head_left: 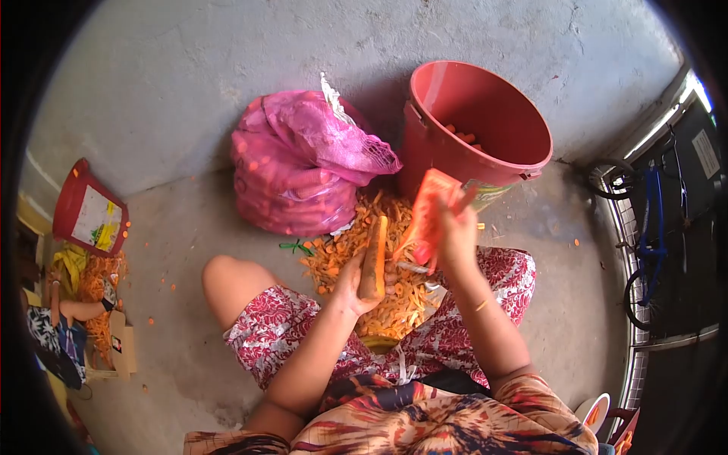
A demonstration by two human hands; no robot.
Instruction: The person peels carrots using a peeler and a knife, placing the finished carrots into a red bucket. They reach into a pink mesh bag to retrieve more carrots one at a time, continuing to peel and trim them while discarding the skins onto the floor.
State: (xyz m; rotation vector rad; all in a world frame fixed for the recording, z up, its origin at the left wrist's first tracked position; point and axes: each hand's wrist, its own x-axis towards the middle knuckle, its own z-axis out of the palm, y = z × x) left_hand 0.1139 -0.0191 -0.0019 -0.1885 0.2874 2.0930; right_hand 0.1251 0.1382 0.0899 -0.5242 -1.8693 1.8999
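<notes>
My left hand is closed round the lower part of a carrot, held upright; a strip of its side is bright orange, the rest browner. To its right, my right hand is wrapped round a red-orange plastic tool, blurred by motion; its exact shape is hard to make out. The tool is beside the carrot, with a small gap between them. Beneath both hands lies a heap of orange peelings with small carrot pieces, between my legs.
A pink mesh sack of carrots and a large red bucket with carrot pieces stand ahead by the wall. At left are a smaller red bucket, more peelings and another person. A bicycle is at right.
</notes>
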